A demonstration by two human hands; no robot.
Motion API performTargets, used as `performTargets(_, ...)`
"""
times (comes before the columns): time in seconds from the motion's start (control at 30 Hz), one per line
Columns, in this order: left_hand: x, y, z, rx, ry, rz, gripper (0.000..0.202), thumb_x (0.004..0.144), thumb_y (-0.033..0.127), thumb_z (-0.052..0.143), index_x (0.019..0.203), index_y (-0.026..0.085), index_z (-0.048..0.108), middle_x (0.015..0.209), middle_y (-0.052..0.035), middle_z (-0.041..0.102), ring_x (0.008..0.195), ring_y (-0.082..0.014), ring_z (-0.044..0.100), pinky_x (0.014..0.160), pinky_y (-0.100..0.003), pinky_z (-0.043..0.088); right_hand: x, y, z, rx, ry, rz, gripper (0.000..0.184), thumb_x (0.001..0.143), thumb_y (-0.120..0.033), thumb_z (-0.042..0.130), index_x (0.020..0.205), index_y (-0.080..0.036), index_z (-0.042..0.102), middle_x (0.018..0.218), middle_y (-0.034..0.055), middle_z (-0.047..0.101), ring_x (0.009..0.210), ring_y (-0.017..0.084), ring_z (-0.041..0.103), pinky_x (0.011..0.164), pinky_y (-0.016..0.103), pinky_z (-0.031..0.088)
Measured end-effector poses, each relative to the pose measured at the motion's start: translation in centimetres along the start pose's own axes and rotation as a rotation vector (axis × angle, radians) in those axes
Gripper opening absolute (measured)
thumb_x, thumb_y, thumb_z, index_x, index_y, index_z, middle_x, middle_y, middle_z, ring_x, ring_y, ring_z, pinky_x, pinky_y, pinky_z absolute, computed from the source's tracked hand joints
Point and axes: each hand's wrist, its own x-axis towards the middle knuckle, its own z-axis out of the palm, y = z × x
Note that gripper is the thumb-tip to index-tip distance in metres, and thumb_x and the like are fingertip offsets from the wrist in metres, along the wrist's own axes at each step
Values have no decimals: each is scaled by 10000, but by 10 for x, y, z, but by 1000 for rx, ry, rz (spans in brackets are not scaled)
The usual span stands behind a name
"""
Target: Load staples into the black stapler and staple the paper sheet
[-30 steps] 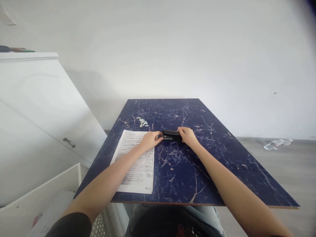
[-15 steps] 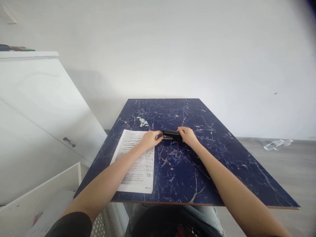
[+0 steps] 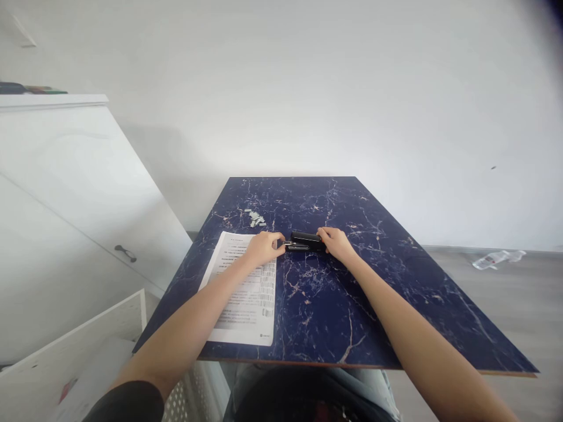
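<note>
The black stapler point(image 3: 305, 238) lies on the counter point(image 3: 316, 322), pinched at its right end by my right fingers point(image 3: 323, 232); my left fingers point(image 3: 280, 236) curl at its left end, whether pinching I cannot tell; printed paper point(image 3: 246, 322) lies nearer me, leftward.

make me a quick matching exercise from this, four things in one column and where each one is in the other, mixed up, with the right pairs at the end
Things
1. black stapler
2. printed paper
3. small pale pieces
4. clear plastic packaging

Places
A. on the floor, to the right of the table
B. in a loose heap just beyond the far edge of the page
C. between the left hand and the right hand
D. flat on the table, partly hidden by the left arm

Right pairs: 1-C, 2-D, 3-B, 4-A
</note>
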Motion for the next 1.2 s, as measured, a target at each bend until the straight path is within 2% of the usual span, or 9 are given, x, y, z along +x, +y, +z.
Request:
performTargets(0.27, 0, -5, -10, 163, -53, 11, 230, 834, 350, 592, 1020, 259, 693, 716, -7, 652, 677, -186, 602, 576, -258, 350, -1, -3, -2, -6, -6, 2, 377, 922, -444, 416, 732, -194, 626, 604, -26, 555, 395, 123, 549, 554, 245, 451)
performTargets(0.47, 0, -8, -11, 203, -48, -18, 168, 792, 321, 624, 937, 255, 679, 768, -28, 671, 706, -206, 626, 610, -275, 379, -1, -1, -2, -1, -5, -7, 378, 924, -447, 417, 741, -195, 631, 609, -24, 559, 403, 129, 561, 559, 246, 457)
performTargets(0.73, -1, -14, -19, 305, -101, 37, 181, 824, 334, 576, 954, 255, 674, 811, -48, 699, 717, -219, 637, 616, -282, 377, -1, -2, -3, -6, -12, 0, 368, 916, -442, 424, 736, -196, 630, 587, -33, 547, 405, 131, 566, 566, 246, 453)
performTargets(0.87, -2, -15, -21, 299, -86, 57, 161, 835, 360, 590, 934, 256, 663, 785, -37, 688, 715, -218, 632, 628, -285, 379, 0, 0, -3, -1, -9, -5, 370, 914, -448, 427, 742, -194, 634, 588, -33, 552, 408, 131, 565, 562, 245, 453)
performTargets(0.93, -2, -15, -23, 275, -42, 41, 167, 871, 395, 569, 913, 253, 646, 763, -25, 673, 697, -206, 621, 630, -285, 383, 0, 1, -3, -4, -8, -8, 372, 917, -447, 424, 742, -194, 633, 593, -32, 557, 408, 131, 567, 570, 246, 459)
performTargets(1.03, 0, -21, -27, 266, 146, -89, 178, 938, 354, 484, 907, 240, 618, 792, -31, 660, 721, -199, 610, 644, -289, 400, -1, 1, -3, -2, -13, -8, 371, 920, -443, 419, 734, -198, 627, 593, -32, 556, 412, 134, 573, 565, 244, 457)
performTargets(1.13, 2, -33, -28, 320, 357, -217, 143, 932, 262, 476, 956, 218, 610, 936, -87, 654, 912, -247, 606, 758, -328, 446, -1, 1, -3, 4, -15, -14, 368, 920, -436, 420, 719, -200, 617, 595, -31, 553, 417, 134, 577, 563, 242, 457)
performTargets(1.2, 4, -44, -24, 373, 404, -271, 168, 910, 262, 523, 1032, 195, 616, 1028, -132, 630, 1050, -300, 567, 887, -387, 446, -1, 1, -3, 2, -15, -13, 366, 919, -432, 420, 713, -201, 614, 597, -31, 551, 413, 133, 575, 562, 243, 456)
